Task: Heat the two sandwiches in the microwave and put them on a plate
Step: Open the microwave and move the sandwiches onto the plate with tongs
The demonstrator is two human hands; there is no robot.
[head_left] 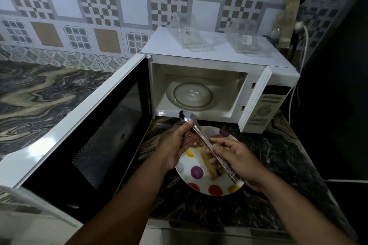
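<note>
At the lower centre of the frame, both hands hold a pair of long metal tongs (201, 137) above a white plate with coloured polka dots (196, 173). The left hand (177, 145) pinches them near the tips; the right hand (237, 157) curls round the handle end. Toasted sandwiches (208, 162) lie on the plate, partly hidden. Behind, the white microwave (209, 59) stands open, its glass turntable (192, 95) bare but for crumbs.
</note>
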